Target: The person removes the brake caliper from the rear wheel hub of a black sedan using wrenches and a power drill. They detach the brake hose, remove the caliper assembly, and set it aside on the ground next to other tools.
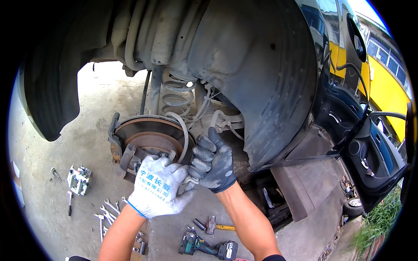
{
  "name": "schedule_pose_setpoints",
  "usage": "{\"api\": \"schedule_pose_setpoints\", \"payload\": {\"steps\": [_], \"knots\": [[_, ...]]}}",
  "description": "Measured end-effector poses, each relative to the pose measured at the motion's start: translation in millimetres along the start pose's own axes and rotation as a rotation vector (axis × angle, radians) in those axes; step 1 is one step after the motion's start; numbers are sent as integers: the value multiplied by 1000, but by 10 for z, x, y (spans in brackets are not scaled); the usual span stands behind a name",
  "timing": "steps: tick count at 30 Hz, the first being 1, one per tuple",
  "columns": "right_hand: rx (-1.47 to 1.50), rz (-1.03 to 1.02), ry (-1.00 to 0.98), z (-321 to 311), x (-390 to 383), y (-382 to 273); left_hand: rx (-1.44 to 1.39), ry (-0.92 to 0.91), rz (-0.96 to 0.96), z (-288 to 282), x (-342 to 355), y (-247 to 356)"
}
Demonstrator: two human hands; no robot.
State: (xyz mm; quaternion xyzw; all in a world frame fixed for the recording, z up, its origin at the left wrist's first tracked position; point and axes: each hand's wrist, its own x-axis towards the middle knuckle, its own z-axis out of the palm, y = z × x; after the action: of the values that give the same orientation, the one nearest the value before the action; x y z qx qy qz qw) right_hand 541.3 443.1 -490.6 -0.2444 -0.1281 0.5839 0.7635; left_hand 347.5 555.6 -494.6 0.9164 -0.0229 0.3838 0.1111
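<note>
Just below the brake disc point(150, 135) in the head view, the gloved left hand point(159, 185) curls partly closed by the caliper bracket point(127, 159) (its grip is hidden); right of the disc, the right hand point(213, 161) makes a fist, contents unclear. Floor point(93, 145) opens left of the disc; wheel-arch liner point(265, 78) crowds above right.

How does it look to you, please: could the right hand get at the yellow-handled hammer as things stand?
Probably yes: the hammer lies on the floor below the right hand, with nothing visible resting on it, though the curled fingers would first have to open.
</note>
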Motion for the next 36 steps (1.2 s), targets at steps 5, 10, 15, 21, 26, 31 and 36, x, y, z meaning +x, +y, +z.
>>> {"api": "schedule_pose_setpoints", "payload": {"steps": [5,10,15,21,26,31,36], "knots": [[49,35,-189,-205,7,-39,-12,-132,24,3,22,15],[-78,-30,125,257,36,11,33,39,79,-40,7,-12],[-360,-286,484,617,18,180,-97,51,-22,32,-35,-32],[-244,-161,482,643,73,156,-71,49,-58,18,-14,-58],[-79,-78,107,196,33,32,-55,-7,-35,25,57,-23],[96,-82,-268,-200,67,32,-47,-41,-14,59,95,3],[237,-53,-626,-221,207,54,-60,-108,-26,-35,131,-9]]}}
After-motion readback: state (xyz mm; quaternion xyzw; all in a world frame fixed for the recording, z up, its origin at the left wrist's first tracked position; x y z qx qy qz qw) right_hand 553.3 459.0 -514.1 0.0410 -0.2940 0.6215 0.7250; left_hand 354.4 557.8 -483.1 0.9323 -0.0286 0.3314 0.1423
